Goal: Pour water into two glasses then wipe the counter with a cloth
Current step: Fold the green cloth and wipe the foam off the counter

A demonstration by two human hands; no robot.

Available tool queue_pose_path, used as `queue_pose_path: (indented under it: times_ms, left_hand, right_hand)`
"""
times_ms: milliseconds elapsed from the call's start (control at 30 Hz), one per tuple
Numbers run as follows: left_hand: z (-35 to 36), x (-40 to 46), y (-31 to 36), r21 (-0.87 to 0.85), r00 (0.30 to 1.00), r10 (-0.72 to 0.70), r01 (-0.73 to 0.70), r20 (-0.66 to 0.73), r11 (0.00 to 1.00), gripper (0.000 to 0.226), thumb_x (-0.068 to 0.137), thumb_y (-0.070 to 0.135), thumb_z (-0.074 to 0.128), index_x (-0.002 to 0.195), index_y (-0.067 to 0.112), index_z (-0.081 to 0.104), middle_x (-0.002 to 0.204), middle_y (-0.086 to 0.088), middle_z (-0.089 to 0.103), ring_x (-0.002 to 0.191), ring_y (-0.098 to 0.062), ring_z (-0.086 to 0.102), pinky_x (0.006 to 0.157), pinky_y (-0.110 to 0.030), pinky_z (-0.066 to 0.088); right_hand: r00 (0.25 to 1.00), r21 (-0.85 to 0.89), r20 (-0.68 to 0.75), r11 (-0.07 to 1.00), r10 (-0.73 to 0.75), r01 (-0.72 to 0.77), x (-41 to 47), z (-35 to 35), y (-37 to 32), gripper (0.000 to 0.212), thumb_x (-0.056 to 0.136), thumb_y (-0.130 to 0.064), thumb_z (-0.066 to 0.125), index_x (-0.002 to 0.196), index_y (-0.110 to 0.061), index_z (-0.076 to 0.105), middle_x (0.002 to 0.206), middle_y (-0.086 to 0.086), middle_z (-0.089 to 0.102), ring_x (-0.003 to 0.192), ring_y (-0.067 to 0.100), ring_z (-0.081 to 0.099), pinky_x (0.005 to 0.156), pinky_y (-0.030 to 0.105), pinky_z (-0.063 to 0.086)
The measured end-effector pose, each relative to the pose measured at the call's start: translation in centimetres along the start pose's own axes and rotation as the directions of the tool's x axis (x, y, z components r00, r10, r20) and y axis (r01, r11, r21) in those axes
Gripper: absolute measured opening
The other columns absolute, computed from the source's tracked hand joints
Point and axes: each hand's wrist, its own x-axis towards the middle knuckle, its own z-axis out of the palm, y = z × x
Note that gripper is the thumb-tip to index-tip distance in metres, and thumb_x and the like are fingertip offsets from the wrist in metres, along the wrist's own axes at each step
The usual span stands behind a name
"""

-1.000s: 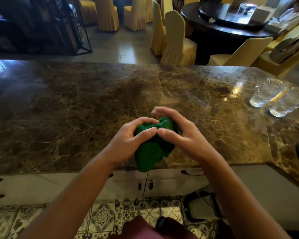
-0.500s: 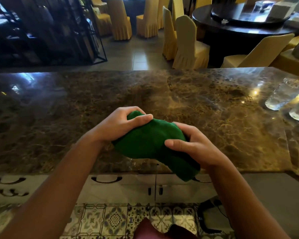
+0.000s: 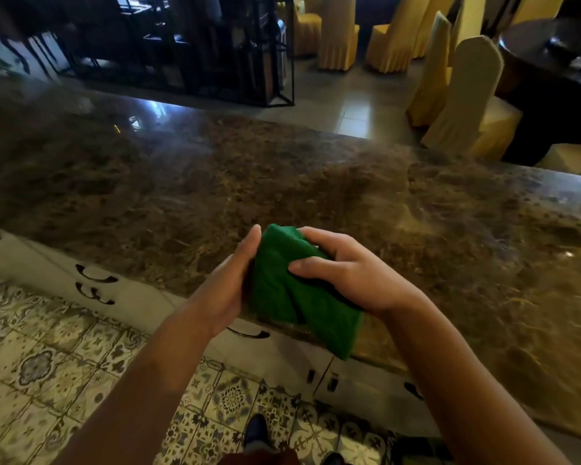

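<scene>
A green cloth (image 3: 292, 293) is bunched between both my hands above the near edge of the brown marble counter (image 3: 282, 182). My left hand (image 3: 228, 283) holds its left side, fingers up along the cloth. My right hand (image 3: 346, 270) grips it from the right, thumb across the front and fingers curled over the top. One end of the cloth hangs down past the counter edge. The two glasses are out of the view.
White drawers with dark handles (image 3: 96, 280) run under the counter. Patterned floor tiles (image 3: 47, 364) lie below. Beyond the counter stand yellow-covered chairs (image 3: 467, 95), a dark round table (image 3: 550, 55) and a black metal rack (image 3: 215, 52).
The view has swung left, so the glasses at the right have left the frame. Both hands keep hold of the cloth and have turned it more upright.
</scene>
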Motion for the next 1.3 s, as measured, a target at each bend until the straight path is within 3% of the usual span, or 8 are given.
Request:
queue_pose_path:
  times_ms: [200,333,533,700,867,1000,1167,1300]
  left_hand:
    - [-3.8,1.9,2.2,0.027,0.990,0.105,-0.103,-0.089,0.994,0.049,0.086,0.045,0.081,0.125,0.017,0.073,0.127,-0.018,0.071,0.121,-0.033,0.068,0.092,-0.036,0.059]
    - [-7.1,4.7,4.7,0.043,0.995,0.090,-0.088,-0.051,0.995,0.048,0.082,0.045,0.084,0.120,0.016,0.076,0.124,-0.018,0.073,0.115,-0.031,0.071,0.088,-0.035,0.060]
    - [-12.6,9.5,7.0,0.019,0.986,-0.122,0.121,0.110,0.992,0.048,0.089,0.049,0.076,0.119,0.012,0.076,0.126,-0.021,0.071,0.118,-0.033,0.070,0.089,-0.039,0.060]
    - [-17.7,13.5,8.5,0.284,0.989,-0.140,0.147,-0.046,0.948,0.053,0.081,0.064,0.073,0.107,0.019,0.080,0.111,-0.008,0.079,0.105,-0.023,0.076,0.087,-0.037,0.062]
    - [-21.1,17.6,7.8,0.425,0.971,-0.077,0.169,-0.226,0.889,0.036,0.094,0.058,0.064,0.101,0.024,0.075,0.099,0.004,0.081,0.088,-0.006,0.077,0.078,-0.024,0.063]
    - [-23.3,19.6,6.6,0.760,0.955,-0.005,0.238,-0.295,0.604,0.040,0.096,0.060,0.060,0.108,0.023,0.067,0.100,0.004,0.072,0.090,-0.013,0.071,0.074,-0.029,0.058]
    - [-23.5,19.9,4.8,0.957,0.909,0.312,0.225,-0.275,0.185,0.047,0.094,0.062,0.060,0.113,0.020,0.065,0.096,0.004,0.065,0.088,-0.017,0.062,0.068,-0.034,0.048]
    - [-22.9,18.9,4.1,1.000,0.829,0.560,0.011,0.002,-0.019,0.053,0.095,0.043,0.063,0.137,0.012,0.058,0.138,-0.009,0.059,0.129,-0.029,0.055,0.102,-0.045,0.048]
  right_hand:
    - [0.973,-0.174,-0.229,0.984,-0.001,-0.040,5.0,-0.1,0.8,0.047,0.088,-0.025,0.081,0.133,-0.023,0.065,0.114,0.006,0.079,0.101,0.024,0.079,0.088,0.052,0.065]
    - [0.931,0.014,-0.351,0.995,0.099,-0.100,8.6,-0.7,3.0,0.057,0.082,-0.033,0.084,0.135,-0.029,0.065,0.118,0.002,0.075,0.107,0.026,0.077,0.093,0.052,0.063]
    - [0.958,0.556,-0.110,0.816,0.264,-0.161,13.5,0.6,7.4,0.074,0.078,-0.041,0.089,0.139,-0.008,0.063,0.124,0.017,0.076,0.106,0.029,0.076,0.087,0.039,0.063]
    - [0.810,0.415,-0.481,0.901,0.336,-0.127,19.3,0.1,7.6,0.034,0.084,-0.021,0.084,0.115,-0.008,0.075,0.107,0.016,0.082,0.089,0.023,0.081,0.070,0.030,0.063]
    - [0.698,0.086,-0.633,0.926,0.335,-0.367,25.4,-2.5,7.4,0.027,0.096,-0.034,0.079,0.106,-0.011,0.071,0.094,0.007,0.081,0.080,0.015,0.079,0.064,0.027,0.061]
    - [0.653,-0.206,-0.678,0.766,0.336,-0.609,28.6,-3.4,9.1,0.034,0.094,-0.045,0.078,0.108,-0.016,0.067,0.106,0.003,0.075,0.097,0.019,0.073,0.088,0.040,0.063]
    - [0.636,-0.481,-0.760,0.546,0.130,-0.686,29.5,-1.8,10.9,0.041,0.093,-0.051,0.074,0.116,-0.018,0.063,0.108,0.004,0.075,0.098,0.023,0.073,0.085,0.043,0.062]
    - [0.712,-0.745,-0.664,0.288,-0.227,-0.602,28.9,-0.7,11.5,0.068,0.096,-0.045,0.069,0.153,-0.015,0.049,0.159,0.013,0.050,0.146,0.034,0.047,0.114,0.051,0.044]
